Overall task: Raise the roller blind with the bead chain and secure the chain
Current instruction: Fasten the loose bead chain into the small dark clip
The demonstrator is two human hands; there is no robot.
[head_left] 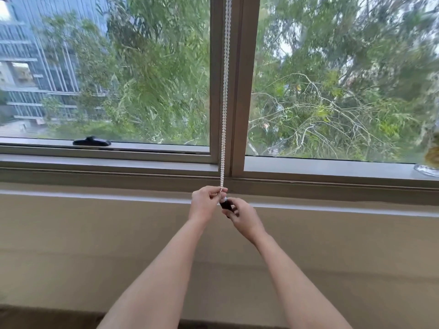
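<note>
1. Head view looks forward and down at two bare forearms reaching toward a window; the left hand (206,202) and right hand (244,217) meet just below the window sill (118,162), near the centre of the frame.
2. Rising from the left hand's fingertips, the bead chain (224,103) runs nearly vertical, its long axis up and down with a slight lean to the right toward the top; it runs taut in front of the vertical window frame post (240,91) and leaves the picture at the upper edge.
3. Pinched closed on the chain's lower end, the left hand has thumb and fingers pressed together right where the beads stop.
4. Just below and to the right of that pinch sits a small dark chain holder (225,204), tilted with its top toward the left hand; the right hand is curled around its lower part, fingers closed on it.
5. Both hands are almost touching, the holder between them.
6. Beyond the hands a pale wall ledge (95,193) runs flat from side to side; the wall below it is bare, with open room to the left, right and beneath the forearms.
7. Far to the left of the hands a black window latch (91,141) lies on the lower frame; far right, a glass object (430,167) stands on the sill, cut by the picture edge.
</note>
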